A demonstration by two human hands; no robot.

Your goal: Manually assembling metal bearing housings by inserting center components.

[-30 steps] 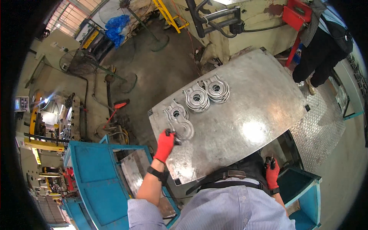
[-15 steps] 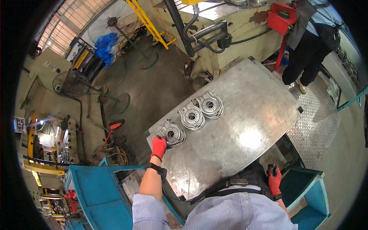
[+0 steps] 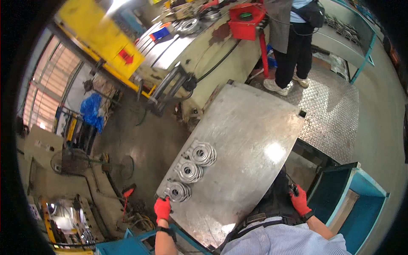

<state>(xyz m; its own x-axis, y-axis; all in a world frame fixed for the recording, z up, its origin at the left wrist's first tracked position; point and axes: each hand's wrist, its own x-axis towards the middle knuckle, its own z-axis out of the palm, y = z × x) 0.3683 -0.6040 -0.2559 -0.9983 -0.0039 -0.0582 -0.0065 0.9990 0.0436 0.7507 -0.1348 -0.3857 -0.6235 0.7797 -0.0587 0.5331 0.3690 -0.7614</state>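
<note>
Three stacks of round metal parts with ring centres and small side lugs stand in a row along the left side of a bare metal table [image 3: 242, 140]: a near stack [image 3: 177, 192], a middle stack [image 3: 188, 171] and a far stack [image 3: 202, 154]. My left hand [image 3: 162, 208], in a red glove, is at the table's left edge with curled fingers against the near stack's lug side; its fingertips are partly hidden. Lower right, off the table, my right hand [image 3: 301, 202], also red-gloved, is closed around something small and dark that I cannot make out.
Blue metal bins stand at the lower left [image 3: 123, 246] and lower right [image 3: 365, 187]. Another person [image 3: 293, 46] stands on a tread-plate platform [image 3: 331, 114] beyond the table, beside a red box on a post [image 3: 246, 21]. A yellow machine arm [image 3: 100, 40] hangs at the upper left.
The view has turned, so the table and stacks appear lower and further left. My left hand stays beside the near stack; my right hand stays closed off the table's edge.
</note>
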